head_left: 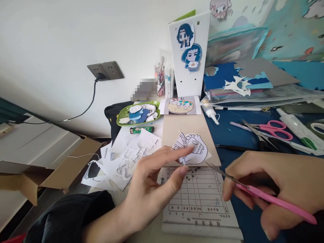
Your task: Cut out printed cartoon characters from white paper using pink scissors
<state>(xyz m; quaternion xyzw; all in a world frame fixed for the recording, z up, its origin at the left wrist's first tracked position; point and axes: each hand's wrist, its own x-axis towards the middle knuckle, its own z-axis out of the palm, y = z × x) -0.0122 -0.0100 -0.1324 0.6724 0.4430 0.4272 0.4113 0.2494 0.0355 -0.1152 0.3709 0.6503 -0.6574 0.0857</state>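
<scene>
My left hand [157, 179] has its index finger across a white paper cutout [201, 153] with a black line drawing of a cartoon head. The thumb is at the cutout's lower edge, so the paper sits between the two. A small paper scrap sticks out at its lower right. My right hand [273, 189] grips pink-handled scissors [255, 191], their narrow blade tips pointing left, close to that scrap. Beneath the hands lie a beige board [187, 126] and a printed form booklet [199, 206].
White paper scraps [121, 165] heap at the left, near a green lighter [141, 130]. A green tray [121, 119] holds several cutouts. Other pink-handled scissors [275, 130], a glue bottle [211, 113] and a white tube [298, 130] lie on the right. A white stand [188, 82] rises behind.
</scene>
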